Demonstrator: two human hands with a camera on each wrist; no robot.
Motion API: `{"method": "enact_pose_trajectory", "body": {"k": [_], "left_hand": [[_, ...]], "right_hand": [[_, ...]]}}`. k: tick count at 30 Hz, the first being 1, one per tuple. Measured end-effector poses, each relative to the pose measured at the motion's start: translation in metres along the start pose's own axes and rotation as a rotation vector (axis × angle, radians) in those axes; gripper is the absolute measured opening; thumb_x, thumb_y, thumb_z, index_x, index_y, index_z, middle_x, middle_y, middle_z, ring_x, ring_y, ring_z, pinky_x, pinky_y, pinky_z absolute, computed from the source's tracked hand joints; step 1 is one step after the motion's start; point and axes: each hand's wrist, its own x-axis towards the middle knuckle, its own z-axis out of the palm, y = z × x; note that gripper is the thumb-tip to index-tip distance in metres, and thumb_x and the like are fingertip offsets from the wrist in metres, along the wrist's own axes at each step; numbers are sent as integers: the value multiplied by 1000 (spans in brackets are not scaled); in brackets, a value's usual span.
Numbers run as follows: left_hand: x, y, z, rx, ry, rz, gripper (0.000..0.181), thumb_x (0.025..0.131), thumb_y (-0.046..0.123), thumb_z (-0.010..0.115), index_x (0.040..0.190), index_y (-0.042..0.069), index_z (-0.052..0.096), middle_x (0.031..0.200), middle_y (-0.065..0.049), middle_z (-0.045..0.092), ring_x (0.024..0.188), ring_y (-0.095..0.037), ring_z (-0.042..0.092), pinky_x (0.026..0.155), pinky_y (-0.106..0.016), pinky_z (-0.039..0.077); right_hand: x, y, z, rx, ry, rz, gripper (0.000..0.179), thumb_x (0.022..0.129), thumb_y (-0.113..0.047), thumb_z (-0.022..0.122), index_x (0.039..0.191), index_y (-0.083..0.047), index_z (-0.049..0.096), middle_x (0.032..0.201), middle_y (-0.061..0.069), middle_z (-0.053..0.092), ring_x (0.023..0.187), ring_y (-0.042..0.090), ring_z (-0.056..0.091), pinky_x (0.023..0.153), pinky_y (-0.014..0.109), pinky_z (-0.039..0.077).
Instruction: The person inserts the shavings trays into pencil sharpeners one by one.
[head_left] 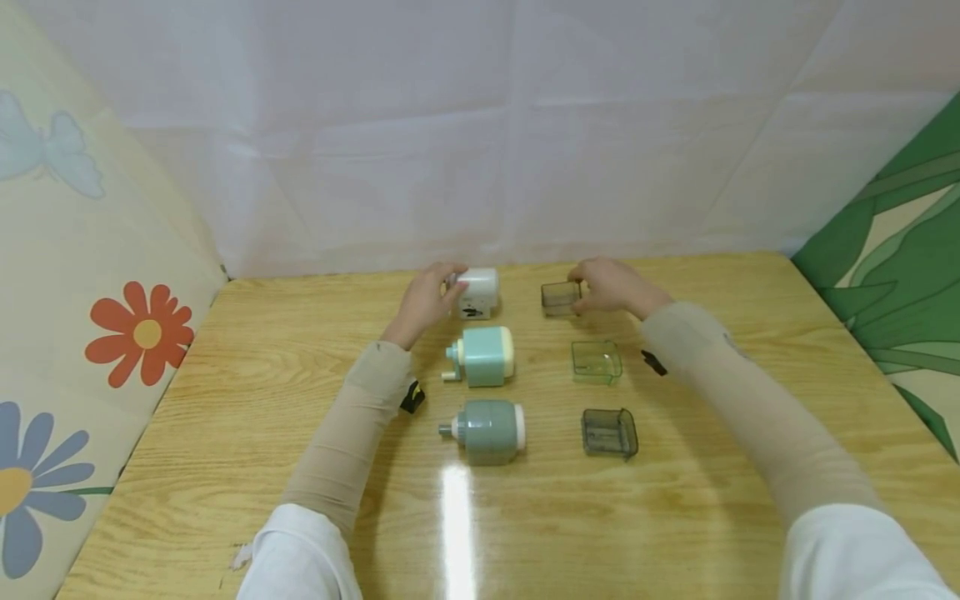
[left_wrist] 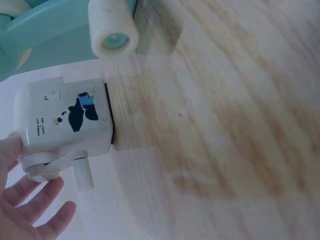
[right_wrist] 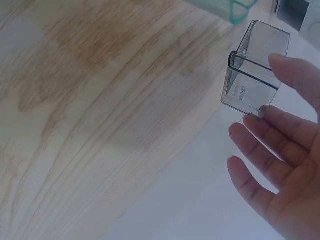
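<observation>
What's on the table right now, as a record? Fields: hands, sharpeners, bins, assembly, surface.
Left hand: grips the white sharpener at its crank side
Right hand: pinches the smoky bin between thumb and fingers
Sharpeners: three in a column; white farthest from the person, then mint sharpener, grey-green sharpener nearest
Bins: three, see-through, right of the sharpeners; smoky farthest, then green bin, dark bin nearest
Assembly: all bins apart from the sharpeners
Surface: wooden table
</observation>
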Motion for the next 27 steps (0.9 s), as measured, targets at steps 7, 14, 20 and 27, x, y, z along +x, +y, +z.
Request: {"method": "enact_pose_trajectory", "body": {"k": [7,14,20,27], "left_hand": [[-1,-1,0,2,3,3,37,93,26,51,126,8,52,112,-9,57,90,-19,53,79,-33,47],[-1,0,0,1,0,-5,37,93,25,51,126,8,52,115,-10,56,93,-20,53,81,-34,46],[0,1,0,0,-10,-16,37,93,26,52,126,9,52,117,-9,56,95,-20,53,83,-34,46],[-1,0,1,1,-4,-12,38,93,26,51,126,8,52,118,-10,55,96,-20,53,84,-34,46]], "right_hand": [[2,-6,0,-1,-5,-9,54,78,-17,70,122,8,51,120,23,54,106,39,51,89,50,42],[4,-11,0,-1,-6,-17,54,78,-17,70,121,7,51,119,23,54,107,39,50,90,50,41],[7,-12,2,3,-9,-23,53,78,-18,70,121,7,51,119,23,54,107,38,50,89,50,42],[8,-13,3,10,-21,-16,54,78,-18,70,122,6,51,121,22,53,110,38,49,92,50,40]]}}
